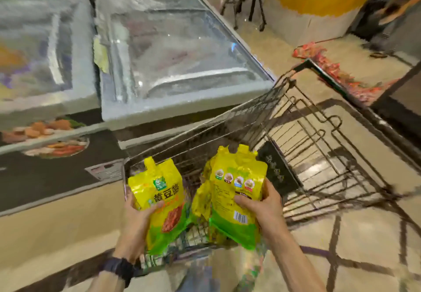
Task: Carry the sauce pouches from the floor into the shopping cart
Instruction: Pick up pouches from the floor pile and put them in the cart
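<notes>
Yellow-and-green sauce pouches fill both hands above the near end of the wire shopping cart [319, 132]. The left hand [136, 221] grips one pouch [164, 202] from its left edge, thumb across the printed front, spout up. The right hand [265, 202] clasps a second pouch [237, 191] with its back label and barcode facing the camera; more yellow pouches [201, 200] are bunched behind it, how many is unclear. A dark watch [119, 267] sits on the left wrist. The cart's basket stretches away to the right over the tiled floor [364, 246], its left side close to a glass-topped chest freezer [173, 47]. Red packets [337, 73] lie scattered on the floor beyond the cart's far corner.
</notes>
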### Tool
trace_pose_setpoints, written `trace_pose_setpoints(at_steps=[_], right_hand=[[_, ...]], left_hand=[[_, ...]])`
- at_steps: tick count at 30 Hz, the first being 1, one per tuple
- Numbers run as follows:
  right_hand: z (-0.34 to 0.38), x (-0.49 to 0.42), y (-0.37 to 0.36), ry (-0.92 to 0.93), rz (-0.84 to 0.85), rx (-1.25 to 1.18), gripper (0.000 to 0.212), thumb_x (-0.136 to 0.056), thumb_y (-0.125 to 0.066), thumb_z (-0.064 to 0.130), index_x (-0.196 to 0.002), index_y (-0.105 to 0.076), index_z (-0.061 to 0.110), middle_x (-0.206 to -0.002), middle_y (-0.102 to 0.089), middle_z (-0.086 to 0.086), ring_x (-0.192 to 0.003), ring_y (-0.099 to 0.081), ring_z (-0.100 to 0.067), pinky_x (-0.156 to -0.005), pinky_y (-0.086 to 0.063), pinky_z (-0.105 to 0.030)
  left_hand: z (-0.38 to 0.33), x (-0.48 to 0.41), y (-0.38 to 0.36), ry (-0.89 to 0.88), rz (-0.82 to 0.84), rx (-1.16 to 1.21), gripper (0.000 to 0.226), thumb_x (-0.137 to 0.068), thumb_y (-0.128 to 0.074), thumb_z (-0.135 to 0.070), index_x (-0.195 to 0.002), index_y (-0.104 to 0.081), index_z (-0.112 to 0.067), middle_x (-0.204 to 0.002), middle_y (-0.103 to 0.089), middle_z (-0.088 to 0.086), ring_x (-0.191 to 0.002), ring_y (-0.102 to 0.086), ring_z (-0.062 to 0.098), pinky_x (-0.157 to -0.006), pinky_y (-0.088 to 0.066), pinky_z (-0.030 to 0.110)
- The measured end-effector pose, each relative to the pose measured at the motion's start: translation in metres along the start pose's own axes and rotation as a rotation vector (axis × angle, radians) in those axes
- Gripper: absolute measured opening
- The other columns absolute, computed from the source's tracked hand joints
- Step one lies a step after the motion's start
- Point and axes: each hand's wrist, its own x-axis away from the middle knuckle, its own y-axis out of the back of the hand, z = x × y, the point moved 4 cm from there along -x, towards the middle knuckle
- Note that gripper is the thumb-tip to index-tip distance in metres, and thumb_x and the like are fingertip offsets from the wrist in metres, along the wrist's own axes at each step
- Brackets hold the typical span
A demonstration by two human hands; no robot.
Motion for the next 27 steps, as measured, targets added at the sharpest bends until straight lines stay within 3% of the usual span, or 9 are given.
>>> trace_pose_setpoints(at_steps=[4,6,8,11,16,18,20,24,27], right_hand=[[-0.005,-0.087,-0.047,0.053,0.087,0.093,0.099,-0.041,-0.089,0.040,-0.131,-0.053,0.018,-0.124,-0.066,-0.003,-0.113,-0.064,-0.021,-0.098,-0.051,-0.047],[-0.010,-0.123,-0.068,0.037,0.118,0.152,0.094,-0.044,-0.091,0.036,-0.129,-0.054,0.015,-0.122,-0.066,-0.003,-0.112,-0.064,-0.018,-0.099,-0.051,-0.039],[-0.015,-0.154,-0.091,0.024,0.155,0.234,0.055,-0.055,-0.091,0.010,-0.100,-0.060,0.019,-0.096,-0.068,0.008,-0.087,-0.066,0.000,-0.081,-0.052,-0.014],[-0.034,-0.195,-0.130,0.055,0.257,0.280,0.054,-0.063,-0.083,-0.009,-0.080,-0.047,0.026,-0.078,-0.052,0.025,-0.065,-0.057,0.019,-0.063,-0.041,0.001],[-0.103,-0.253,-0.179,0.137,0.386,0.468,0.044,-0.061,-0.083,0.003,-0.084,-0.057,0.030,-0.077,-0.066,0.012,-0.070,-0.060,-0.004,-0.068,-0.048,-0.018],[-0.131,-0.269,-0.190,0.115,0.430,0.527,0.045,-0.062,-0.082,-0.001,-0.083,-0.059,0.032,-0.082,-0.064,0.017,-0.072,-0.061,0.006,-0.070,-0.046,-0.012],[-0.155,-0.278,-0.193,0.090,0.482,0.570,0.035,-0.064,-0.082,0.002,-0.087,-0.065,0.023,-0.087,-0.061,0.019,-0.084,-0.062,0.007,-0.077,-0.043,-0.005],[-0.198,-0.282,-0.189,0.070,0.601,0.706,0.046,-0.062,-0.079,0.040,-0.101,-0.068,0.020,-0.105,-0.070,0.010,-0.102,-0.066,-0.016,-0.090,-0.053,-0.033],[-0.183,-0.275,-0.186,0.132,0.631,0.785,0.044,-0.065,-0.081,0.026,-0.104,-0.061,0.027,-0.107,-0.070,0.008,-0.101,-0.067,-0.021,-0.085,-0.054,-0.041]], left_hand=[[0.028,-0.051,-0.026,0.033,-0.144,-0.024,0.063,-0.066,-0.085,0.002,-0.119,-0.060,-0.019,-0.115,-0.071,0.015,-0.098,-0.069,0.030,-0.096,-0.051,0.059],[0.043,-0.070,-0.040,0.066,-0.188,-0.101,0.068,-0.069,-0.083,0.005,-0.128,-0.055,-0.015,-0.119,-0.069,0.014,-0.099,-0.069,0.028,-0.097,-0.052,0.055],[0.056,-0.089,-0.053,0.084,-0.218,-0.136,0.079,-0.070,-0.083,0.004,-0.138,-0.049,-0.012,-0.123,-0.067,0.014,-0.098,-0.068,0.027,-0.095,-0.053,0.049],[0.076,-0.121,-0.064,0.126,-0.274,-0.222,0.079,-0.072,-0.083,0.001,-0.141,-0.046,-0.005,-0.129,-0.062,0.015,-0.101,-0.064,0.028,-0.098,-0.049,0.043],[0.121,-0.160,-0.070,0.171,-0.363,-0.185,0.053,-0.074,-0.081,0.002,-0.113,-0.055,-0.023,-0.104,-0.069,0.003,-0.085,-0.066,0.016,-0.089,-0.054,0.043],[0.137,-0.165,-0.066,0.204,-0.392,-0.204,0.045,-0.075,-0.080,0.003,-0.102,-0.056,-0.024,-0.096,-0.070,0.000,-0.082,-0.067,0.015,-0.079,-0.055,0.035],[0.146,-0.166,-0.061,0.205,-0.423,-0.262,0.040,-0.076,-0.078,0.006,-0.096,-0.056,-0.021,-0.090,-0.070,0.008,-0.085,-0.068,0.028,-0.077,-0.056,0.039],[0.143,-0.157,-0.045,0.170,-0.409,-0.455,0.036,-0.074,-0.081,-0.016,-0.082,-0.050,-0.031,-0.079,-0.066,0.001,-0.078,-0.065,0.026,-0.072,-0.053,0.042],[0.142,-0.140,-0.047,0.081,-0.349,-0.635,0.033,-0.075,-0.082,-0.005,-0.081,-0.053,-0.021,-0.083,-0.069,-0.009,-0.081,-0.066,0.011,-0.075,-0.053,0.034]])
